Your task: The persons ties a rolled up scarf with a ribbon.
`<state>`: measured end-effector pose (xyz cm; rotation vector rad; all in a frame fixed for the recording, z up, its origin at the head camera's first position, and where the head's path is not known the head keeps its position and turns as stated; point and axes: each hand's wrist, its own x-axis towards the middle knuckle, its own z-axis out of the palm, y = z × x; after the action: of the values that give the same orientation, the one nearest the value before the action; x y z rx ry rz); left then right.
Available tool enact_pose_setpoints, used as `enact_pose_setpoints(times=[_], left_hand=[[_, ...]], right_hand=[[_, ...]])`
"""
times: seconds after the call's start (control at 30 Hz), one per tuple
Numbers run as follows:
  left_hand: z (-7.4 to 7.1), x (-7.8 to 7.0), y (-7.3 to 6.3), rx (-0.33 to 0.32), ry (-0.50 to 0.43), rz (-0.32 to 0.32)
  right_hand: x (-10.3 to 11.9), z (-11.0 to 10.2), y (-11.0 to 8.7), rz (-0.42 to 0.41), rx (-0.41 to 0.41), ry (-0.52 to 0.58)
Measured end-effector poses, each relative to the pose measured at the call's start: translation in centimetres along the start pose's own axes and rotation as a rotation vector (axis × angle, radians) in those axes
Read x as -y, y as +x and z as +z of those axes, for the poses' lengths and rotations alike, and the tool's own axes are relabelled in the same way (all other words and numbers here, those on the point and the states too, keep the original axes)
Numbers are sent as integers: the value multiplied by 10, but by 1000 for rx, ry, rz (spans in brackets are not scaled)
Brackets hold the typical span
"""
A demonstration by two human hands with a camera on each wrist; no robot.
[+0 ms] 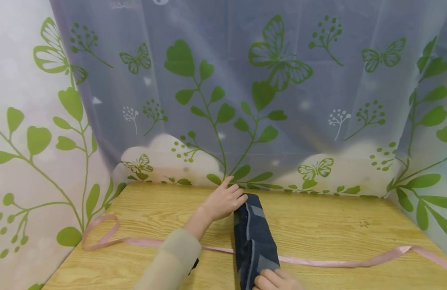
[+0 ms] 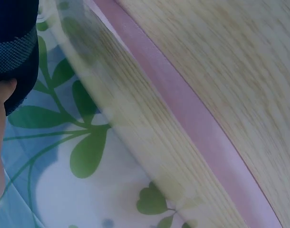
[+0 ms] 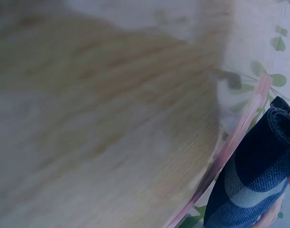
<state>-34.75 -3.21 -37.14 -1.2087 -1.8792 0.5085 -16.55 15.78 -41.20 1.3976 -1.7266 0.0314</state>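
A dark blue checked cloth (image 1: 259,229), rolled or folded into a long bundle, lies lengthwise on the wooden table. My left hand (image 1: 225,200) grips its far end, one finger pointing away from the cloth. In the left wrist view, a digit of that hand (image 2: 1,97) presses against the dark fabric with its light band. At the near end, my right hand (image 1: 276,280) holds the bundle, partly cut off by the frame. The right wrist view shows the coiled end of the cloth (image 3: 256,156). Beneath the bundle a pink ribbon (image 1: 317,263) runs crosswise.
The ribbon's left end loops (image 1: 100,241) near the table's left edge; its other end runs out of view at the right. A curtain (image 1: 223,100) printed with leaves and butterflies hangs behind the wooden table (image 1: 336,225), with patterned sheets at both sides.
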Motion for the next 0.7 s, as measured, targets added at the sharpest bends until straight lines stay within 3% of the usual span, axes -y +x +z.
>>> enact_pose_setpoints(times=[0.17, 0.37, 0.7], left_hand=[[-2, -2, 4, -11, -8, 1], [-4, -4, 5, -29, 2, 33], [0, -10, 8, 1, 32, 40]], right_hand=[[5, -3, 14, 13, -68, -24], [11, -9, 25, 34, -30, -76], [13, 6, 8, 21, 4, -84]])
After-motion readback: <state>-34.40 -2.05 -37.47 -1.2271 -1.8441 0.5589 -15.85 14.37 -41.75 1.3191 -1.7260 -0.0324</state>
